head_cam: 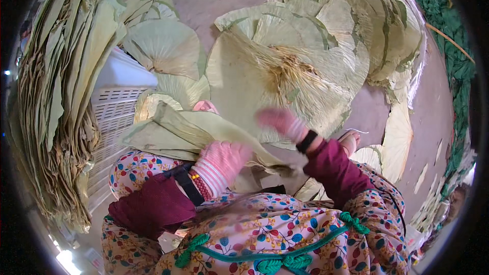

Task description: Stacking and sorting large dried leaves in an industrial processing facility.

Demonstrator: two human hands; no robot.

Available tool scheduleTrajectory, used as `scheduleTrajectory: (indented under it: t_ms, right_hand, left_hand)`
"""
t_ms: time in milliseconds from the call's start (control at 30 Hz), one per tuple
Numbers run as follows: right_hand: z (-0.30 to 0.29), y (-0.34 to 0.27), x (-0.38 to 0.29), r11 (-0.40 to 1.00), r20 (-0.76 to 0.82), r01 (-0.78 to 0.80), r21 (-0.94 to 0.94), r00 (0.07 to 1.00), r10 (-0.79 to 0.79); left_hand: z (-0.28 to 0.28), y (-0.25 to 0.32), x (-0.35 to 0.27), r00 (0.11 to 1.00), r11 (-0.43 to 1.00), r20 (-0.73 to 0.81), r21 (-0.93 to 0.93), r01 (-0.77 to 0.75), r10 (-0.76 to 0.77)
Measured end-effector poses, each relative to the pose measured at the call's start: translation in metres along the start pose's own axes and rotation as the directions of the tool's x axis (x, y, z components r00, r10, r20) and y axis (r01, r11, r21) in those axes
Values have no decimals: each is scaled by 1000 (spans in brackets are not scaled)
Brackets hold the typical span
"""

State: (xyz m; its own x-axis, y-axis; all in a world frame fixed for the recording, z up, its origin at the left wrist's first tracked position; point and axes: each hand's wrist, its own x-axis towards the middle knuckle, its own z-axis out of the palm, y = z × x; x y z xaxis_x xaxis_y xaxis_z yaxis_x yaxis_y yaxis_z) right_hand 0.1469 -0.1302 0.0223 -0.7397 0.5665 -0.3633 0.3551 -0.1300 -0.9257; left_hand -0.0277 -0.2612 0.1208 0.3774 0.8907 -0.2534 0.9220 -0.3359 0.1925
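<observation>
My left hand point(223, 164), in a pink-and-white striped knit glove, has its fingers curled on a folded dried lotus leaf point(198, 122) above my lap. The leaf's narrow, crumpled end trails to the right past the fingers. My right hand point(282, 123), gloved alike and blurred, is over the near edge of a broad pile of dried lotus leaves point(244, 72) on the floor. Its fingers are too blurred to show whether they are closed. The pile's leaves are pale green, with brown, gathered centres.
At left, a tall bundle of folded leaves point(57, 95) rests by a slotted white plastic crate point(116, 101). More stacked leaves point(382, 26) lie at the upper right. Green netting or sheeting point(456, 65) runs along the right edge. Leaf scraps point(421, 178) litter the floor.
</observation>
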Motion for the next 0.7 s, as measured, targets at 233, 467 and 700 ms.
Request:
scheduleTrajectory:
  t_ms: [233, 467, 700]
  right_hand:
    - [-30, 44, 78, 779, -546, -455, -431, 819, 177]
    - [-68, 43, 59, 936, -585, 195, -292, 738, -336]
    - [-52, 61, 77, 697, -402, -101, -710, 871, -283]
  left_hand:
    - [-4, -4, 7, 965, 979, 188, 57, -195, 181]
    - [-19, 4, 2, 921, 994, 377, 5, -111, 101]
    - [-5, 13, -4, 910, 987, 382, -35, -160, 161]
